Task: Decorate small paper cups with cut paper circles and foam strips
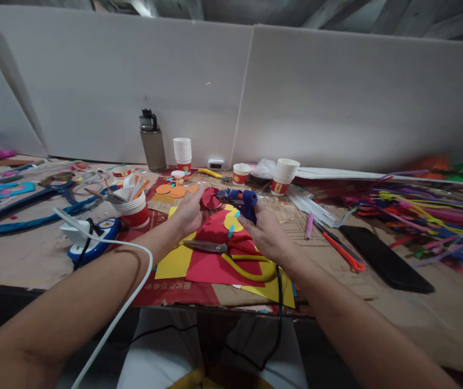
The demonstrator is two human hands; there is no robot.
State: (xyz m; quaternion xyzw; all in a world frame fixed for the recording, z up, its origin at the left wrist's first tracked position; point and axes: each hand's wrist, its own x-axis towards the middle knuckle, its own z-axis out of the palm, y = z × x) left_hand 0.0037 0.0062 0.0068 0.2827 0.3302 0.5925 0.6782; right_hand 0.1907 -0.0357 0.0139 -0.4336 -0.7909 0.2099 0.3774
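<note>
My right hand is wrapped round a blue glue gun, whose nozzle points left. In my left hand is a small round red paper piece, held up close to the nozzle; whether they touch I cannot tell. Below both hands lie red paper and yellow paper. A yellow paper circle with small blue pieces rests under the gun. Scissors with yellow and red handles lie across the sheets. A black cord hangs from the gun over the table edge.
At the left stand a cup of tools and a blue power strip; a white cable crosses my left forearm. Right are a phone, a red-handled cutter and colourful pipe cleaners. Behind are a bottle and stacked paper cups.
</note>
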